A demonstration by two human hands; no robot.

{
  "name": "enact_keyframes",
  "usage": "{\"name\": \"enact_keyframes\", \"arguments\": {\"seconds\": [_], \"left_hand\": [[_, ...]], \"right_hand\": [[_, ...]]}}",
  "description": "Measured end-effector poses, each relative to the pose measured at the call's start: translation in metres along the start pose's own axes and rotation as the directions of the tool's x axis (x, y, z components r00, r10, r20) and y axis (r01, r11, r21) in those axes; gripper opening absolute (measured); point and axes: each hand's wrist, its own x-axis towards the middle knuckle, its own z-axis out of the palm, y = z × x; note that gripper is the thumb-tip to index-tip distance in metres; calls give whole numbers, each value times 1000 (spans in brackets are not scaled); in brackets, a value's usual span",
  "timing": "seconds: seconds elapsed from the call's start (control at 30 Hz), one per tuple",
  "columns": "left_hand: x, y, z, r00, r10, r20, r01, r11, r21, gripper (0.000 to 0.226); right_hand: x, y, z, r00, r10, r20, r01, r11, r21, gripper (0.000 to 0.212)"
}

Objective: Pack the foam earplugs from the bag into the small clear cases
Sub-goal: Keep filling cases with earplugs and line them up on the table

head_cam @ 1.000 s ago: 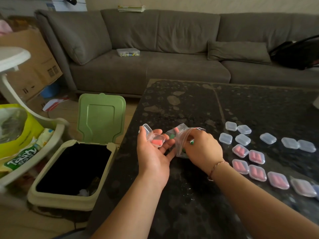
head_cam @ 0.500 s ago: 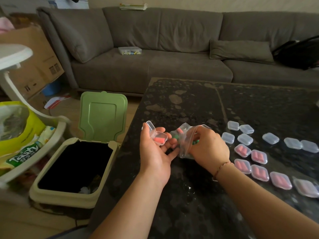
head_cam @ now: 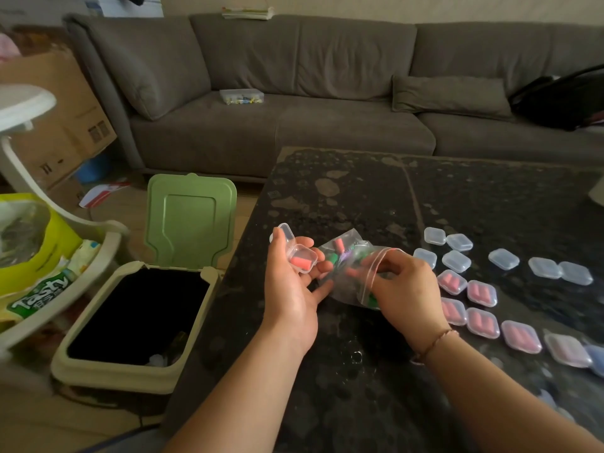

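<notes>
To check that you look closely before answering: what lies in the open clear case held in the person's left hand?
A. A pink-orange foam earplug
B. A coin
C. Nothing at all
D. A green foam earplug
A: the left hand holds the open clear case with its lid up, and a pink-orange earplug lies in its tray, while the right hand reaches into the bag.

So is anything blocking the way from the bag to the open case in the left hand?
Nothing visible: the small clear plastic case lies lid-open in the left hand, right beside the clear zip bag, which the right hand grips at its mouth.
</notes>
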Motion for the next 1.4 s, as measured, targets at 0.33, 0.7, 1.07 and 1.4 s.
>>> {"name": "enact_keyframes", "arguments": {"seconds": [0.33, 0.7, 1.07, 1.4], "left_hand": [[-2, 2, 0, 1000, 10, 12, -11, 999, 42, 50], [-35, 15, -8, 800, -250, 546, 97, 951, 293, 54], [-35, 4, -11, 609, -451, 652, 165, 877, 452, 52], [-39, 0, -9, 536, -495, 683, 183, 859, 479, 53]], "right_hand": [[-21, 2, -37, 980, -195, -43, 181, 958, -225, 13], [-48, -46, -88, 795, -606, 5, 606, 795, -34, 15], [-46, -31, -78, 624, -771, 128, 779, 625, -37, 12], [-49, -31, -74, 540, -812, 219, 841, 516, -160, 34]]}}
